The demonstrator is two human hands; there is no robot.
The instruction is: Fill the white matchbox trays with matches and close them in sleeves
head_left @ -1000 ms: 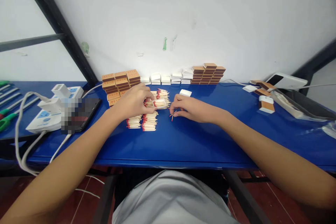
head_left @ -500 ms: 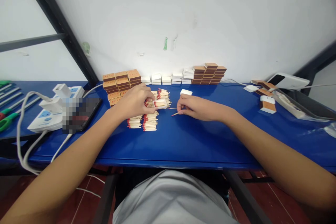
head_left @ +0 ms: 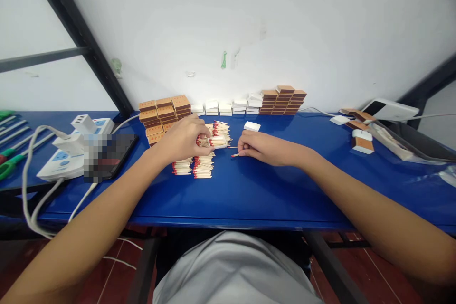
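Note:
My left hand (head_left: 183, 138) is closed on a small white matchbox tray (head_left: 217, 141) filled with red-tipped matches, held just above the blue table (head_left: 249, 190). Piles of loose matches (head_left: 199, 165) lie under and beside it. My right hand (head_left: 261, 147) rests on the table to the right, fingers pinched on a few matches (head_left: 235, 154) whose red tips point left. An empty white tray (head_left: 251, 126) sits just behind the right hand.
Stacks of brown matchbox sleeves stand at the back left (head_left: 164, 111) and back right (head_left: 283, 99), with white trays (head_left: 224, 107) between. A power strip (head_left: 69, 152), cables and phone lie left. Scissors (head_left: 9, 164) far left. More boxes (head_left: 361, 141) right.
My right hand drew back to the right with the matches, then shifted slightly left again toward the tray. The left hand stayed on the tray.

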